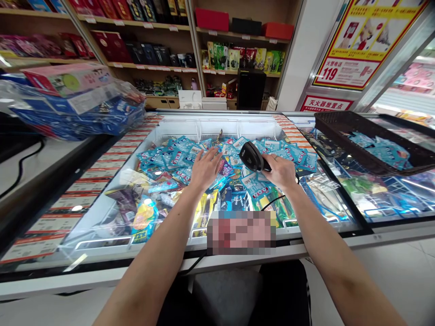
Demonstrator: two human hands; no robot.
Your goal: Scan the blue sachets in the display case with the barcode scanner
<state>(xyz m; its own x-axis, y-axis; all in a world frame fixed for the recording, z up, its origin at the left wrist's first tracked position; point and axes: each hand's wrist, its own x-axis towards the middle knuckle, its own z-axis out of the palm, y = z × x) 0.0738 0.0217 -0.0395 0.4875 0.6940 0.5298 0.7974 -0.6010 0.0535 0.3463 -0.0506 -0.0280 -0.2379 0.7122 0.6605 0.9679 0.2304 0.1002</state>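
My right hand point(282, 172) grips a black handheld barcode scanner point(253, 157), its head aimed left and down over the open chest freezer point(190, 124). A black cord trails from the scanner along my wrist. My left hand point(205, 168) lies with fingers stretched out on a heap of blue ice-cream packets point(176, 156) in the freezer. It holds nothing. Beneath and in front of the blue packets lie mixed wrappers in yellow, purple and green point(149, 213).
A dark plastic basket point(343, 127) with some blue packets stands on the freezer's glass lid at right. Shrink-wrapped blue cartons point(78, 108) sit on the counter at left. Shelves of boxed goods point(152, 50) line the back wall. A blurred patch point(241, 232) covers the freezer's front edge.
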